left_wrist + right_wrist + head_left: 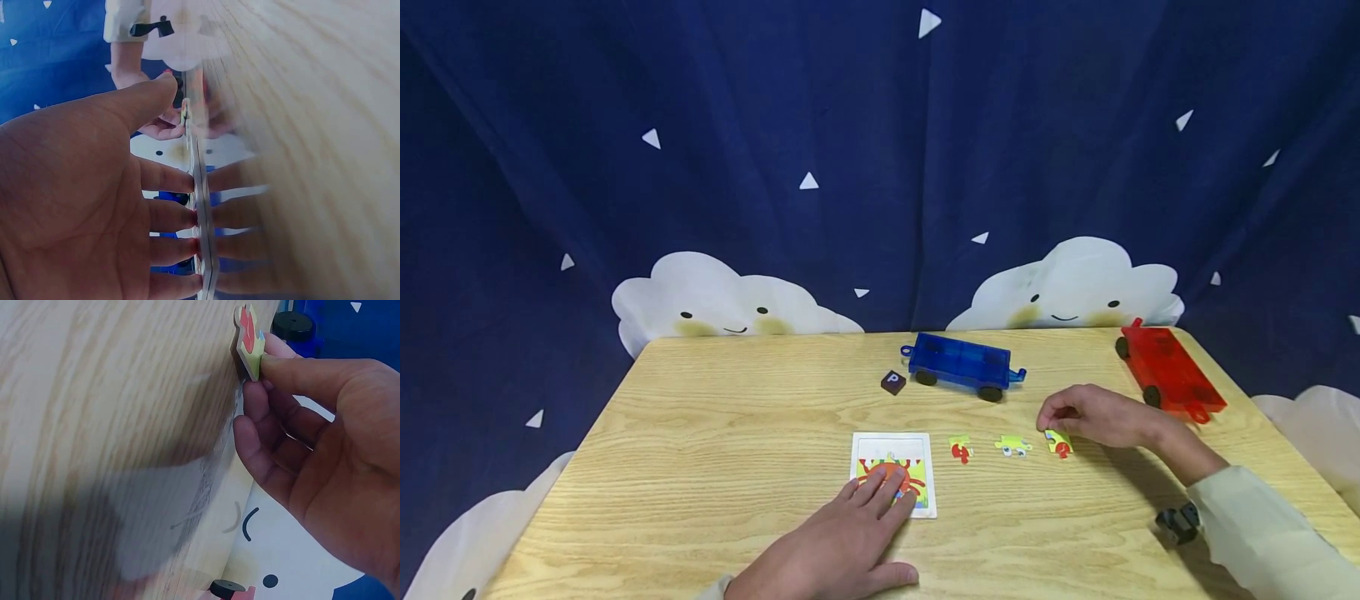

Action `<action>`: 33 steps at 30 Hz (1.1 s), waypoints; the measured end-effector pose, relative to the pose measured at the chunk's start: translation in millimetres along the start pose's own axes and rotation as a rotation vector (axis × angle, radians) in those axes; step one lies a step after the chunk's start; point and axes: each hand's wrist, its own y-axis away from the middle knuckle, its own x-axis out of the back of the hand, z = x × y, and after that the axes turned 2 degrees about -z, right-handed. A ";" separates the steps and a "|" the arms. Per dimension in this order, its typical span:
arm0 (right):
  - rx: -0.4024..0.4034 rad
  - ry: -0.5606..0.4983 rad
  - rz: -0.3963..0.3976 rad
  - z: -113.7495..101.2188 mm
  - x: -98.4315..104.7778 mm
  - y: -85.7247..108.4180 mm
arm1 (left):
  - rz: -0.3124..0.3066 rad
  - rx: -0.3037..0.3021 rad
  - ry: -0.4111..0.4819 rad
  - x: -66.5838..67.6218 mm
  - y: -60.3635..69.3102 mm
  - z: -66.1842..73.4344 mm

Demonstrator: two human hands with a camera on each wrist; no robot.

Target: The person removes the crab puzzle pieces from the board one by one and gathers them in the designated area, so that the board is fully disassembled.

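My left hand (850, 537) rests with straight fingers on a small puzzle board (931, 467) with a white border and a red crab picture; the fingers hide part of it. In the left wrist view its fingertips (187, 215) touch the board's edge-on surface. Between thumb and fingers, my right hand (1101, 417) pinches a yellow and red puzzle piece (1059, 444), which looks tilted up from the table in the right wrist view. Two more pieces lie between the hands: a yellow and red puzzle piece (960, 450) and a yellow piece with two eyes (1013, 446).
A blue toy wagon (958, 362) stands at the back of the wooden table (722, 433), beside a dark tile with a P (892, 382). At the right edge is a red toy wagon (1172, 371). Behind hangs a dark blue curtain (850, 167).
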 end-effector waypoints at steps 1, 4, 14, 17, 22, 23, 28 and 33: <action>0.000 -0.001 0.001 -0.1 0.0 0.3 | 0.005 -0.002 -0.004 -0.3 0.2 0.1; 0.001 -0.002 0.001 -0.1 0.1 0.8 | 0.015 0.000 -0.021 -0.9 0.3 0.9; 0.004 -0.004 0.020 0.4 0.4 1.6 | 0.027 -0.005 -0.044 -2.2 -0.1 1.2; 0.030 0.007 0.028 -0.2 1.3 0.9 | 0.035 -0.009 -0.060 -2.2 0.2 1.1; 0.075 0.030 0.035 -8.1 1.8 -4.3 | 0.032 0.000 -0.064 -1.6 1.2 1.4; 0.079 0.035 0.036 -11.1 1.5 -6.0 | 0.029 0.002 -0.063 -1.5 1.6 1.5; 0.098 0.031 0.031 -32.8 -2.8 -17.9 | 0.042 -0.009 -0.081 -0.8 3.5 1.8; 0.148 0.024 0.015 -57.8 -13.2 -38.6 | 0.065 -0.021 -0.118 -1.3 2.3 3.7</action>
